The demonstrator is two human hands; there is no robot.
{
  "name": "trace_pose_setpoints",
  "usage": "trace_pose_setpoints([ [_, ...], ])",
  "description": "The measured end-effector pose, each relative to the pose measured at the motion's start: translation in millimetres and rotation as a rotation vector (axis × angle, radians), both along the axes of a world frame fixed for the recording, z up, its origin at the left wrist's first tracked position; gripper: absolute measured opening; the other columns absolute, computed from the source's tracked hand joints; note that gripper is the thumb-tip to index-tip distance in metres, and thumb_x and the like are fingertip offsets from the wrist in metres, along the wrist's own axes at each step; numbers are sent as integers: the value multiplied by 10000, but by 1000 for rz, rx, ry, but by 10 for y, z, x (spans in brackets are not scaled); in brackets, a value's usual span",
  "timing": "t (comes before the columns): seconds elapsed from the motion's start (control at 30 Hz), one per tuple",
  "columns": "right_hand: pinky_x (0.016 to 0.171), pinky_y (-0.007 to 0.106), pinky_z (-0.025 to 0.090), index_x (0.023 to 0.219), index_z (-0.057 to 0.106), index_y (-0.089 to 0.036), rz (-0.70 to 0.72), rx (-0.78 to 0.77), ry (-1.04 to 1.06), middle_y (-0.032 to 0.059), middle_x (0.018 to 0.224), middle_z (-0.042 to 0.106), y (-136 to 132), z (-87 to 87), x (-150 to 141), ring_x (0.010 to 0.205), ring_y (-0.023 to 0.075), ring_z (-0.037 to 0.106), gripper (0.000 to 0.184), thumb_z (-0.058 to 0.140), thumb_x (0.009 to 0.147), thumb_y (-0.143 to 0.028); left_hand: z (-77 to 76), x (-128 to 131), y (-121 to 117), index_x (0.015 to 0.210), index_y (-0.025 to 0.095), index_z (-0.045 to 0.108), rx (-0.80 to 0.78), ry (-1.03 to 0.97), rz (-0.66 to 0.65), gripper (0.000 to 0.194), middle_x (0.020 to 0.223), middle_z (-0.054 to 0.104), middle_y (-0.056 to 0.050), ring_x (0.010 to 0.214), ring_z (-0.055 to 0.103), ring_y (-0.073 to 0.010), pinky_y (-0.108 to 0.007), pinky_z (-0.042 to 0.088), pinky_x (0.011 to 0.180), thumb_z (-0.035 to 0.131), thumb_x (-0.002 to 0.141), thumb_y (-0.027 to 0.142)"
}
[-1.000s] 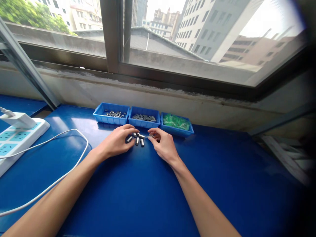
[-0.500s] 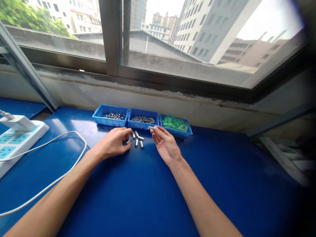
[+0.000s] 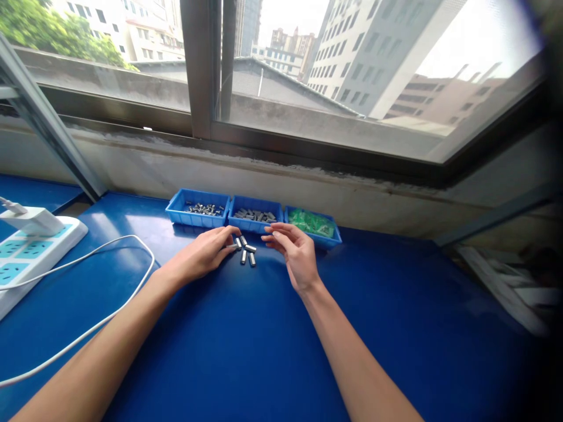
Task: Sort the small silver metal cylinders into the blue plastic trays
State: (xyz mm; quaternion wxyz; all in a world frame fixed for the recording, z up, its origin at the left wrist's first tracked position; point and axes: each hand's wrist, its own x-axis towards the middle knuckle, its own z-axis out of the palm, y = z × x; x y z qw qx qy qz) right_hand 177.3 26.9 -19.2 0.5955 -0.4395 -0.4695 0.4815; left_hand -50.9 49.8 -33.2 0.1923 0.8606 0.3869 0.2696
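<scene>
A small cluster of short metal pieces [image 3: 246,251] lies loose on the blue table [image 3: 264,340], just in front of the trays. My left hand [image 3: 202,255] rests on the table at the cluster's left edge. Its fingertips are pressed together on one metal piece [image 3: 231,247]. My right hand [image 3: 295,253] hovers just right of the cluster, in front of the middle tray. Its fingers are stretched out and apart, and I see nothing in them.
Three small blue trays stand in a row under the window wall. The left tray [image 3: 178,210] and the middle tray [image 3: 255,225] hold metal parts, and the right tray [image 3: 331,239] holds green parts. A white power strip [image 3: 30,243] with a plug and white cable [image 3: 109,305] lies at the left.
My right hand held a small metal piece up near the middle tray; now its fingers are spread and empty. My left hand has stayed at the cluster's left edge.
</scene>
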Motion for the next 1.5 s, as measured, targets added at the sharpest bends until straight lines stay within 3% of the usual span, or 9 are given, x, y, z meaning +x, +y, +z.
trace_pose_setpoints([
  [0.13, 711, 328, 556, 971, 693, -187, 8, 23, -158, 56, 877, 746, -52, -74, -22, 706, 182, 702, 202, 698, 813, -313, 96, 95, -72, 1233, 204, 561, -125, -263, 16, 333, 931, 689, -46, 828, 673, -173, -307, 537, 805, 594, 916, 300],
  [0.3, 794, 334, 559, 1083, 684, -217, 190, 97, -268, 43, 924, 737, -125, -38, -64, 830, 199, 708, 286, 721, 809, -289, 216, 212, -179, 1246, 214, 494, -412, -660, 4, 499, 899, 713, -34, 804, 707, -179, -298, 570, 771, 727, 836, 378],
  [0.47, 818, 357, 566, 1062, 702, -201, 301, 81, -250, 61, 933, 751, -163, -40, -94, 859, 216, 717, 291, 750, 799, -315, 222, 233, -185, 1278, 208, 477, -493, -713, -3, 571, 839, 723, -27, 714, 698, -165, -266, 564, 690, 760, 812, 376],
  [0.83, 690, 311, 555, 938, 733, -206, 258, -21, -87, 26, 812, 757, -139, -26, -130, 719, 179, 700, 250, 798, 751, -359, 266, 225, -175, 1257, 163, 527, -554, -767, 34, 511, 858, 723, -55, 760, 724, -192, -342, 605, 760, 672, 873, 467],
  [0.93, 715, 320, 563, 920, 736, -198, 188, -15, -66, 27, 805, 756, -111, -22, -118, 702, 175, 696, 258, 814, 733, -357, 269, 203, -163, 1212, 153, 566, -487, -718, 64, 454, 853, 724, -63, 757, 721, -192, -332, 599, 746, 631, 898, 475],
  [1.07, 772, 333, 568, 937, 738, -183, -22, -8, -1, 45, 833, 762, 10, -83, -80, 748, 183, 710, 288, 825, 721, -353, 237, 155, -141, 1060, 157, 662, -260, -443, 125, 315, 802, 719, -50, 716, 690, -167, -269, 552, 691, 595, 919, 431],
  [1.2, 819, 369, 576, 939, 731, -161, -194, 5, 40, 60, 831, 760, 141, -147, -51, 781, 202, 720, 311, 836, 700, -329, 182, 137, -136, 960, 177, 711, -87, -183, 34, 217, 823, 718, -39, 709, 652, -142, -237, 491, 673, 571, 925, 339],
  [1.4, 931, 410, 559, 1123, 703, -195, -157, 38, 50, 81, 1025, 763, 153, -114, -34, 957, 239, 728, 438, 814, 706, -275, 113, 142, -150, 1013, 203, 717, -21, -40, -43, 197, 819, 684, -28, 709, 619, -142, -242, 457, 665, 649, 862, 310],
  [1.5, 912, 400, 560, 1123, 703, -205, -141, 59, 19, 83, 1075, 753, 116, -87, -6, 988, 239, 720, 392, 767, 742, -268, 105, 130, -152, 1033, 213, 727, -15, -17, -49, 213, 848, 684, -34, 713, 625, -147, -251, 469, 679, 662, 852, 305],
])
